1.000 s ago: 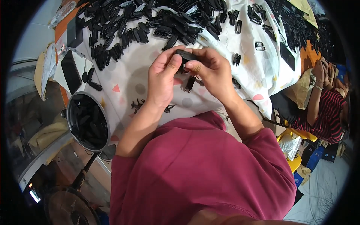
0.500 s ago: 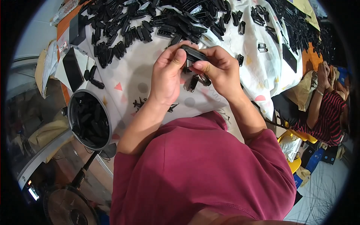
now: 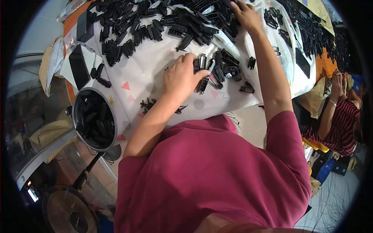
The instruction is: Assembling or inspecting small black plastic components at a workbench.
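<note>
My left hand (image 3: 179, 77) rests over the cloth at the middle of the table, thumb and fingers curled around a small black plastic part with a silver metal frame (image 3: 201, 62). Just right of it lies a loose cluster of similar black parts (image 3: 219, 72). My right arm stretches far forward. At its end, my right hand (image 3: 248, 17) has its fingers apart over the right edge of a big heap of black elongated parts (image 3: 194, 23); whether the fingertips touch a part is hard to see.
On the left stand a round grey-rimmed tub (image 3: 115, 116) of black parts and a dark phone (image 3: 79, 66). Thin black pieces (image 3: 147, 105) lie near the front edge of the patterned cloth (image 3: 136, 73). A fan (image 3: 70, 211) is at lower left. Another person (image 3: 338, 116) sits far right.
Both hands were together, holding a black part. They have separated: my right hand has reached forward to the heap, and my left has stayed near the cluster, which is now uncovered.
</note>
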Tool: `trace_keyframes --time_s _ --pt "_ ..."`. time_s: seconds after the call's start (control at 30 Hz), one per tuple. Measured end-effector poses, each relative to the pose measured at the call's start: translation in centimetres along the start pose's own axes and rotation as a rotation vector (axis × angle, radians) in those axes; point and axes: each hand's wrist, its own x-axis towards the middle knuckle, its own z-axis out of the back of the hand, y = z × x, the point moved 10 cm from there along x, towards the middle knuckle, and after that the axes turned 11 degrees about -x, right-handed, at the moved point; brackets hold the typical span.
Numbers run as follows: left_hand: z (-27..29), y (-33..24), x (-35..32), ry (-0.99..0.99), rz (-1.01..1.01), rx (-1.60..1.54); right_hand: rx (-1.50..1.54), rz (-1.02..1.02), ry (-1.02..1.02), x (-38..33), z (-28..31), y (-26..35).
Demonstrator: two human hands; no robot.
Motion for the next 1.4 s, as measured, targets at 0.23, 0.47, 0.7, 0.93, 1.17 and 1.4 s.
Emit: trace_keyframes --time_s 0.23,0.47,0.7,0.93,1.17,1.4 --pt "1.0 2.1 -0.5 -0.009 0.016 -0.064 0.317 0.104 0.012 -4.0 -2.6 0.8" --pt "2.5 3.2 -0.7 -0.045 0.135 -0.261 0.786 0.168 0.135 -11.5 1.6 4.5" --pt "2.6 5.5 -1.8 -0.034 0.204 -0.905 0.793 -0.031 0.050 -12.9 3.0 2.4" --pt "3.0 6.1 -3.2 -0.022 0.277 -1.293 0.059 0.347 -0.124 -12.9 5.8 8.0" --pt "5.3 4.2 -2.9 -0.115 0.119 -1.184 -0.092 0.735 -0.272 -12.7 6.6 10.5" --pt "5.8 1.3 -3.1 -0.115 0.021 -1.223 0.770 0.638 0.147 -17.6 8.9 14.0"
